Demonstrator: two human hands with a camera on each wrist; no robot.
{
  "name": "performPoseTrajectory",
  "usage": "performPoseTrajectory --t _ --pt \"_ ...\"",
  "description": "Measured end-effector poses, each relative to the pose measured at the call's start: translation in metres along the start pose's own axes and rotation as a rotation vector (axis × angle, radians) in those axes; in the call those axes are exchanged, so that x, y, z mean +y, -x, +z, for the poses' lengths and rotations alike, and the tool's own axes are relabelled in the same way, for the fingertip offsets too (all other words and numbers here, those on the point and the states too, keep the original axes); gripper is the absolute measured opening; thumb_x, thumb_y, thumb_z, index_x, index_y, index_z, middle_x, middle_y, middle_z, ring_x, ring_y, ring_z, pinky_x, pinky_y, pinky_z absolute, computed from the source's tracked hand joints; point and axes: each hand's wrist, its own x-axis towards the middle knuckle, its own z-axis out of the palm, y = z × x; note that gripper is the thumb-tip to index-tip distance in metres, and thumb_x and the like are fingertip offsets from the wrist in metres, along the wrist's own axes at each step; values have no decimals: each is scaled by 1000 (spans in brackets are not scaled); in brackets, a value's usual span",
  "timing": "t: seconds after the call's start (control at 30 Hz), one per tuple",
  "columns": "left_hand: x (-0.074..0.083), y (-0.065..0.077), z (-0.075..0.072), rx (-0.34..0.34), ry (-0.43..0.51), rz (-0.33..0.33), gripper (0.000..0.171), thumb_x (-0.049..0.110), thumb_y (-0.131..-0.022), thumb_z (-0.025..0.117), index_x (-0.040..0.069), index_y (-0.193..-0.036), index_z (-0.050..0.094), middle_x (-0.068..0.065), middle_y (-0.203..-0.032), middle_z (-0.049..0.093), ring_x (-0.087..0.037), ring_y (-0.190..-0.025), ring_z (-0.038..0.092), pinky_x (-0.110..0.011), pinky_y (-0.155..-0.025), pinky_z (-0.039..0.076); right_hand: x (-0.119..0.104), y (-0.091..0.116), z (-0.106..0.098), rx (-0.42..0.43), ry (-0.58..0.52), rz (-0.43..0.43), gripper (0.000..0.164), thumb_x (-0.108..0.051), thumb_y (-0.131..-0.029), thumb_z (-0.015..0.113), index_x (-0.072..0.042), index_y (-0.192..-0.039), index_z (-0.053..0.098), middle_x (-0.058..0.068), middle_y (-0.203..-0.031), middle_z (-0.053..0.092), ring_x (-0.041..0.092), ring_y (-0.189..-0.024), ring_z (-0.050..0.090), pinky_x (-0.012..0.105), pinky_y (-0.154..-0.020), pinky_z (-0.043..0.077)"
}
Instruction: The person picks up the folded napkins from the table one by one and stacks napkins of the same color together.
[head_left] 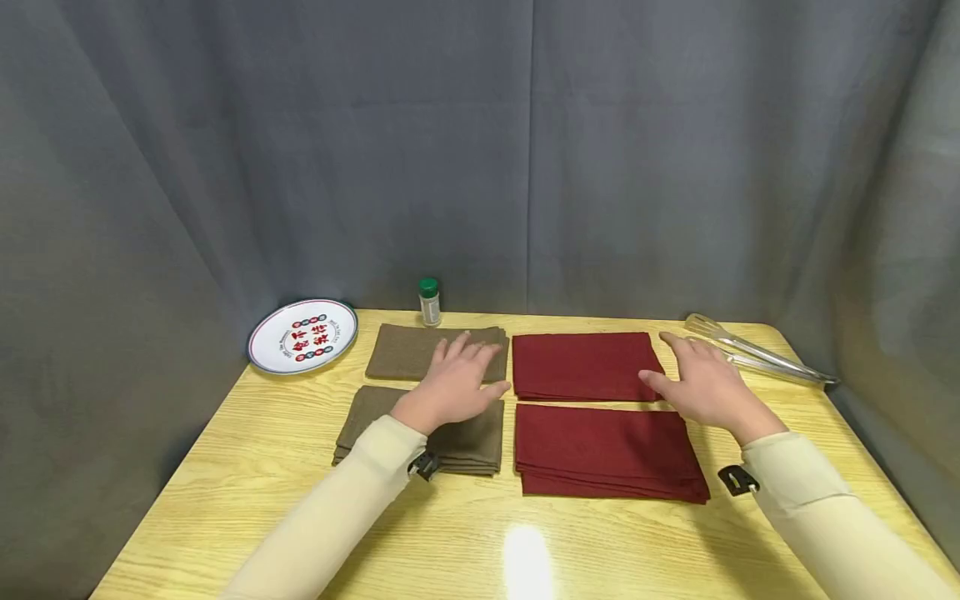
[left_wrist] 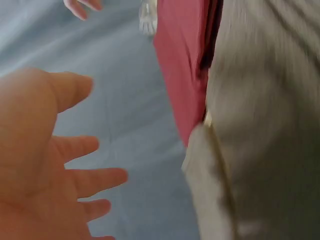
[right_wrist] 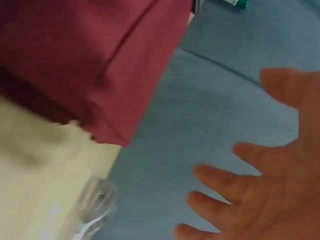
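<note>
Two folded brown cloths lie on the left, a far one (head_left: 401,352) and a near stack (head_left: 375,417). To their right are two folded dark red cloths, one far (head_left: 585,367) and one near (head_left: 600,442). Above the brown cloths hovers my left hand (head_left: 453,387), fingers spread and holding nothing; its palm (left_wrist: 30,165) shows in the left wrist view. My right hand (head_left: 708,387) hangs over the right edge of the red cloths, fingers apart, with nothing in it. In the right wrist view its palm (right_wrist: 285,190) is apart from the red cloth (right_wrist: 90,65).
A white plate (head_left: 277,342) with red lettering leans at the back left. Behind the brown cloths stands a small green-capped shaker (head_left: 430,302). Metal tongs (head_left: 772,357) lie at the back right. Grey curtains (head_left: 420,167) enclose the wooden table (head_left: 247,475).
</note>
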Motion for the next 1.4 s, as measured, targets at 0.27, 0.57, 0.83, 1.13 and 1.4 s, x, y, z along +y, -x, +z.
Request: performPoseTrajectory --t 0.27,0.57,0.83,1.13,1.4 --pt "32 -11 25 -140 37 31 55 50 -95 57 19 -141 51 3 -132 61 -33 -141 30 -59 -114 9 26 15 17 -203 -158 65 74 -48 -95 58 1 -146 37 36 -129 52 51 -116 53 60 -89 44" --pt "47 -15 39 -192 -40 30 60 49 -85 72 23 -137 56 6 -121 66 -28 -128 45 -56 -113 13 38 27 31 -262 -262 52 69 -37 -92 67 0 -144 43 33 -128 54 48 -120 51 57 -92 45" --pt "48 -17 44 -210 -108 44 57 44 -85 75 24 -136 55 2 -126 60 -27 -124 42 -55 -111 17 47 28 45 -251 -218 71 77 -27 -83 76 0 -145 38 34 -121 56 45 -110 57 56 -88 45" --pt "46 -19 40 -243 -66 49 31 26 -91 70 21 -122 68 1 -119 60 -23 -112 40 -48 -102 27 55 23 53 -277 -311 84 82 -12 -76 79 7 -143 35 13 -97 65 21 -84 59 39 -74 47" --pt "37 -24 35 -255 111 83 14 23 -95 63 18 -109 63 6 -103 62 -20 -102 45 -39 -91 31 62 26 50 -283 -460 121 30 -8 -86 69 5 -110 55 11 -95 61 22 -83 53 34 -71 44"
